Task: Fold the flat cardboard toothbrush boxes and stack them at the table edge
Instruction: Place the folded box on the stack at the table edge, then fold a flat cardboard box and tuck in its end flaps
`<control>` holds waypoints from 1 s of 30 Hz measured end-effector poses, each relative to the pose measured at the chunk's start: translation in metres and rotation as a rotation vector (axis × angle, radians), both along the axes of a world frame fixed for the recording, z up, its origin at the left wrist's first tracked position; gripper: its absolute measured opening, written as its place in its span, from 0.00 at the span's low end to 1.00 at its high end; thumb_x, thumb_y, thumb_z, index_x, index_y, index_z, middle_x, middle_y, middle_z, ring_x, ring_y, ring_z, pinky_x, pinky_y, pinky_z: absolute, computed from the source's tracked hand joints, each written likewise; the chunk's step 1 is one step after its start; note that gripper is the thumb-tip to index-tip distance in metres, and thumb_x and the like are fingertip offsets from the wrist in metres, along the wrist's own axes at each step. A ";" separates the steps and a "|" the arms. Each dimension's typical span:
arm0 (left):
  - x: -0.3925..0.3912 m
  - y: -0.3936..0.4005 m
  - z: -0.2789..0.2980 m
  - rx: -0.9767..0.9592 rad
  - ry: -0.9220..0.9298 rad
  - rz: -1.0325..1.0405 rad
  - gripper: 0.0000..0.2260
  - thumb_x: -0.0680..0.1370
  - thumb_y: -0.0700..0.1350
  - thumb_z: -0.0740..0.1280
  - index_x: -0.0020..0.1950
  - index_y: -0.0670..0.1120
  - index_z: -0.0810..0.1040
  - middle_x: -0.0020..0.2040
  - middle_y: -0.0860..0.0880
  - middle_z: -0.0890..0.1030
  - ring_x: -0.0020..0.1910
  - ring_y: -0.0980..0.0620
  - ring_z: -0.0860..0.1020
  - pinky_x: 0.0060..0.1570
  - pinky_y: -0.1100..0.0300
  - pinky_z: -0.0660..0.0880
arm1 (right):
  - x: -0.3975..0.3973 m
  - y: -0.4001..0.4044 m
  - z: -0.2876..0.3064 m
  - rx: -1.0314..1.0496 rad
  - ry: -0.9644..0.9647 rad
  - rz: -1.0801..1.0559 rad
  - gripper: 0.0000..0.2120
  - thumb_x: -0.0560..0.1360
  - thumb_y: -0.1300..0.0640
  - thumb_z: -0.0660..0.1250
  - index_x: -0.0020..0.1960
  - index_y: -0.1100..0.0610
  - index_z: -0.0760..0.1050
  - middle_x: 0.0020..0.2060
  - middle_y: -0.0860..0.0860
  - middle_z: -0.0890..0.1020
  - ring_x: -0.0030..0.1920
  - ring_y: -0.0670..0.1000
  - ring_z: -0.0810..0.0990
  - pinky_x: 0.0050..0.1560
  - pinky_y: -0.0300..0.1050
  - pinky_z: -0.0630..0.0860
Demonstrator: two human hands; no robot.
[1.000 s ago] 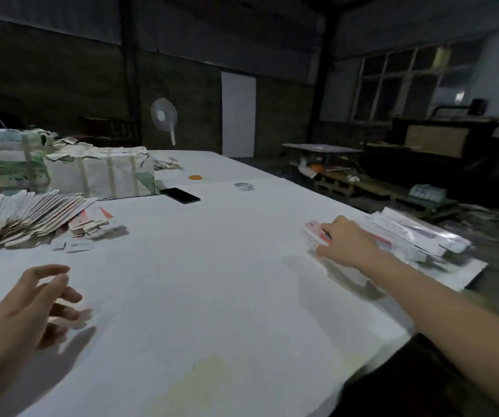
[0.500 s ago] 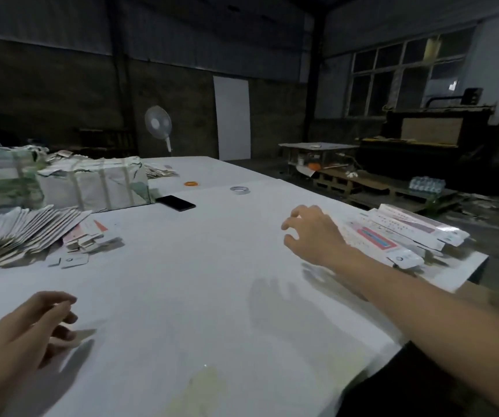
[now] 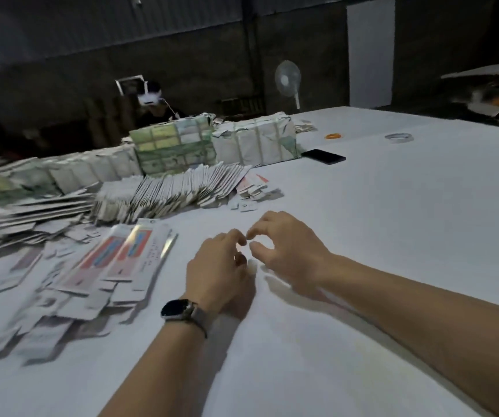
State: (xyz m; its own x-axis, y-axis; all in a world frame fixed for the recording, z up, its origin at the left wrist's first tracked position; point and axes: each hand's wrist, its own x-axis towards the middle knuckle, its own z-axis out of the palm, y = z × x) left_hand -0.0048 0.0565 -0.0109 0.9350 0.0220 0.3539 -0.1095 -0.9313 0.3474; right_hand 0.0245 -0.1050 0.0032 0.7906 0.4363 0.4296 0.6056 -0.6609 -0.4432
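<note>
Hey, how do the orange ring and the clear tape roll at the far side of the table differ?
The orange ring is bright orange, while the tape roll is pale and see-through. The orange ring looks smaller and thinner; the tape roll is wider with a taller wall. The orange ring lies nearer the wrapped bundle, the tape roll farther right. Both lie flat on the white table, apart from each other and untouched by either hand.

Free: bare worktop (image 3: 392, 236) right of both hands | Blocked left: loose flat boxes (image 3: 115, 260) | Blocked beyond: fanned box row (image 3: 176, 191), wrapped bundles (image 3: 254, 142) | Far right: phone (image 3: 323, 156), tape roll (image 3: 398, 136)
</note>
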 end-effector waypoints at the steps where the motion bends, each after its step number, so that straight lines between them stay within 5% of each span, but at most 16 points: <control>1: 0.001 0.005 -0.001 0.049 0.021 0.025 0.12 0.78 0.49 0.64 0.62 0.55 0.74 0.54 0.53 0.78 0.57 0.49 0.74 0.44 0.53 0.71 | 0.001 0.003 -0.009 0.001 0.005 0.012 0.11 0.78 0.51 0.65 0.58 0.50 0.81 0.56 0.47 0.79 0.59 0.50 0.73 0.61 0.52 0.72; 8: 0.007 0.042 0.012 0.267 0.048 0.290 0.20 0.78 0.42 0.63 0.70 0.53 0.69 0.68 0.47 0.73 0.70 0.40 0.66 0.66 0.45 0.67 | 0.021 -0.005 -0.027 0.155 0.062 0.037 0.07 0.76 0.58 0.68 0.49 0.49 0.82 0.46 0.45 0.80 0.50 0.47 0.75 0.52 0.45 0.71; 12: 0.005 0.070 0.013 0.246 0.198 0.553 0.25 0.79 0.49 0.63 0.75 0.55 0.61 0.77 0.43 0.62 0.76 0.30 0.56 0.73 0.38 0.56 | 0.020 -0.002 -0.028 0.183 0.081 0.065 0.06 0.75 0.59 0.68 0.47 0.49 0.82 0.45 0.45 0.80 0.50 0.48 0.76 0.52 0.46 0.73; 15: 0.005 0.082 0.008 0.223 0.289 0.600 0.24 0.81 0.50 0.61 0.76 0.56 0.58 0.75 0.41 0.65 0.72 0.30 0.63 0.69 0.38 0.61 | 0.021 -0.002 -0.028 0.198 0.091 0.082 0.07 0.75 0.59 0.68 0.46 0.48 0.81 0.45 0.45 0.80 0.50 0.48 0.76 0.52 0.48 0.73; 18: 0.008 0.080 0.008 0.258 0.247 0.525 0.27 0.79 0.44 0.63 0.76 0.54 0.58 0.61 0.44 0.76 0.58 0.38 0.77 0.53 0.46 0.70 | 0.021 -0.003 -0.029 0.206 0.106 0.087 0.07 0.75 0.59 0.68 0.45 0.47 0.80 0.46 0.45 0.81 0.50 0.48 0.77 0.53 0.50 0.74; 24: -0.003 0.056 0.025 0.245 0.049 0.429 0.25 0.78 0.39 0.59 0.74 0.52 0.61 0.45 0.45 0.73 0.44 0.40 0.75 0.41 0.50 0.69 | 0.022 -0.001 -0.026 0.210 0.110 0.086 0.08 0.75 0.59 0.67 0.45 0.45 0.79 0.46 0.45 0.81 0.49 0.48 0.77 0.54 0.51 0.75; 28: -0.013 0.039 0.045 0.118 -0.262 0.341 0.29 0.75 0.32 0.59 0.74 0.53 0.64 0.54 0.38 0.81 0.41 0.40 0.73 0.34 0.48 0.70 | 0.023 -0.002 -0.027 0.270 0.158 0.086 0.07 0.77 0.57 0.67 0.48 0.44 0.78 0.42 0.41 0.80 0.44 0.42 0.77 0.52 0.47 0.75; 30: -0.014 0.025 0.047 -0.148 -0.293 0.189 0.27 0.77 0.32 0.61 0.71 0.54 0.67 0.58 0.44 0.83 0.44 0.41 0.80 0.33 0.48 0.78 | 0.024 -0.002 -0.027 0.339 0.206 0.086 0.07 0.78 0.55 0.66 0.53 0.45 0.78 0.39 0.41 0.79 0.40 0.40 0.76 0.50 0.46 0.75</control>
State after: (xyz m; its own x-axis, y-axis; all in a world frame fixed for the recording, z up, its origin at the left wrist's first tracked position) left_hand -0.0188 0.0813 0.0364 0.7691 0.2554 0.5859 -0.0553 -0.8867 0.4591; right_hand 0.0488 -0.1072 -0.0240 0.8420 0.3657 0.3966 0.5279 -0.4074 -0.7452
